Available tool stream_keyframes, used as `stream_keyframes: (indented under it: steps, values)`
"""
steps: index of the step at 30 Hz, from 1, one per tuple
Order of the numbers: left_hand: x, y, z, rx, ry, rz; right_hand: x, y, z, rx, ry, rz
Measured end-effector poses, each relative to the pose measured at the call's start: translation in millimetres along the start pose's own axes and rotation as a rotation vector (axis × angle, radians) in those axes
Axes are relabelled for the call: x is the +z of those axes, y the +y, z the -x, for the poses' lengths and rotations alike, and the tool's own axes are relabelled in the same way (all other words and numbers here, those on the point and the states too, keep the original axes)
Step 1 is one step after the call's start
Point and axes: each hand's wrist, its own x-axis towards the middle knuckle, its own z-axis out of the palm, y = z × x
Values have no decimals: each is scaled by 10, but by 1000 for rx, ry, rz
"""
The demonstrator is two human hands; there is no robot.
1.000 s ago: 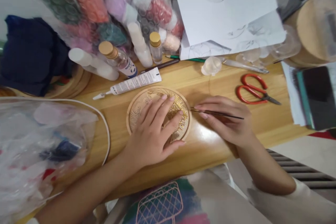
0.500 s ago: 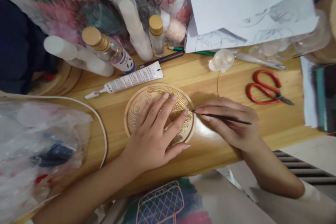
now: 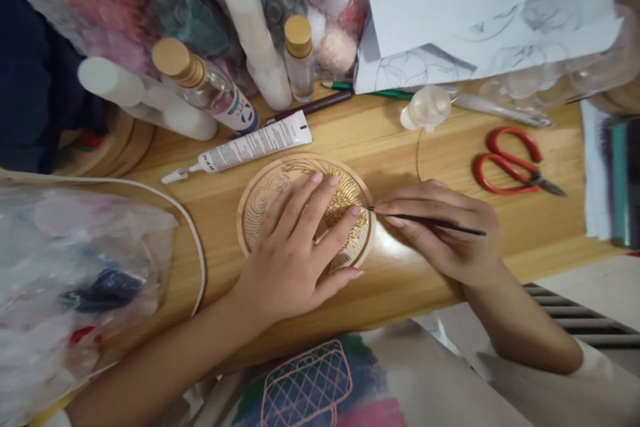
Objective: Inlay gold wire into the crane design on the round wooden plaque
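While my left hand [image 3: 295,257] lay spread, its fingers open and pressing on the round wooden disc [image 3: 253,207], my right fingers were closed on a thin dark tool [image 3: 440,221], my right hand [image 3: 457,233] low beside the disc. The disc lay flat on the desk [image 3: 540,233], nearer its front edge than the clutter along the back. Compared with a second before, the tool's tip had come inward over the disc's right rim to the gold lines there; my left hand had kept its place, and my view had drawn closer.

That left hand hid much of the disc's middle, so I could not tell all of its pattern. A fine gold thread [image 3: 419,155] ran from a clear, rounded piece [image 3: 433,107] down to my right hand. Red-handled scissors [image 3: 536,180] lay farther toward the desk's right end. Just behind the disc a white tube [image 3: 257,145] slanted, with the cork-capped bottle [image 3: 215,97] and gold-capped bottle [image 3: 300,63] behind it. A white cable [image 3: 203,267] curved past on the left, beside a plastic bag [image 3: 125,227], and drawn-on papers [image 3: 475,7] covered the back.
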Motion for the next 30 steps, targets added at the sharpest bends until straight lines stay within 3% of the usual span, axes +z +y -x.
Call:
stream_keyframes:
  steps: [30]
  values:
    - [4, -5, 4, -1, 46, 12, -27, 5, -7, -19, -23, 8]
